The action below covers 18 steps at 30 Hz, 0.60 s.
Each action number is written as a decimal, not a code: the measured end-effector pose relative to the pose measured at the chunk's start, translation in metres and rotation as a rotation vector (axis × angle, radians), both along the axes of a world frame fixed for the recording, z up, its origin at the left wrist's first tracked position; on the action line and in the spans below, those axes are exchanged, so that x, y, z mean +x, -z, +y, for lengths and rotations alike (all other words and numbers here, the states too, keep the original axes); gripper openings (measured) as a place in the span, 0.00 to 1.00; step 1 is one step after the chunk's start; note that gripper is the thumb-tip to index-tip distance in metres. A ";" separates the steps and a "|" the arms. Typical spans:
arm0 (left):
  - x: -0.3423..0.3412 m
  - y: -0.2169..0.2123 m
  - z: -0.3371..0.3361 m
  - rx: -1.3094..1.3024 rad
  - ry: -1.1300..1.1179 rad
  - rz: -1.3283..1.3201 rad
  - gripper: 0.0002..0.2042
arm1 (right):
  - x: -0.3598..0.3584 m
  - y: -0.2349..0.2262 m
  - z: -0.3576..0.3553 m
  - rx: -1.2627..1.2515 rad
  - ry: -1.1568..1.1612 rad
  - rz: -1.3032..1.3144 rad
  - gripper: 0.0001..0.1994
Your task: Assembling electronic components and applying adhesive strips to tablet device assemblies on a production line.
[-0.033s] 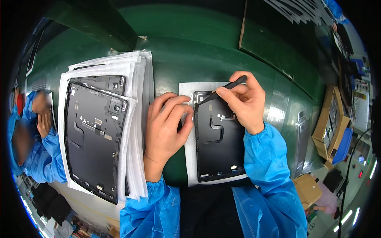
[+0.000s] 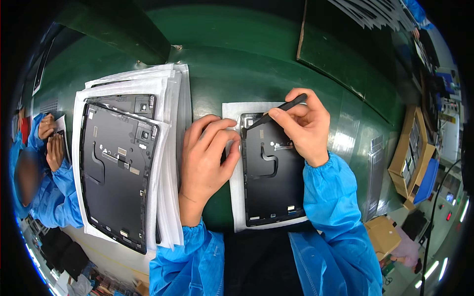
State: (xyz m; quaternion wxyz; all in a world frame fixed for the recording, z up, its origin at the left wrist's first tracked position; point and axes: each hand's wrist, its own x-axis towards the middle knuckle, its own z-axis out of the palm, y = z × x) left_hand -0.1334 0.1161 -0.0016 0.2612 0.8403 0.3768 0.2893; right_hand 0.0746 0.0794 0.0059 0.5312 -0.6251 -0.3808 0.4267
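A thin black tablet back housing, with a dark curved ribbon cable on its inner face, lies on a white foam sheet before me. Black tweezers are pinched in my right hand, their tip at the housing's upper left corner. My left hand is at the housing's left edge, fingers loosely bent and spread, with nothing visible in them. Whether its fingertips touch the edge, I cannot tell. The right forearm hides part of the housing's right side.
A stack of similar housings interleaved with white sheets stands to the left. Beyond it sits a co-worker in a blue sleeve. A green post rises behind. At right are a cardboard box and blue tray.
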 end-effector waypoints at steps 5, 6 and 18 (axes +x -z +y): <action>0.000 0.000 -0.001 0.006 0.001 0.013 0.10 | -0.001 0.003 0.000 0.004 0.003 0.014 0.15; 0.000 0.000 -0.001 0.010 -0.001 0.010 0.10 | 0.000 0.003 0.000 0.005 0.005 0.013 0.15; 0.000 0.001 -0.002 0.012 -0.007 -0.001 0.10 | 0.000 0.004 0.000 0.014 -0.007 0.002 0.15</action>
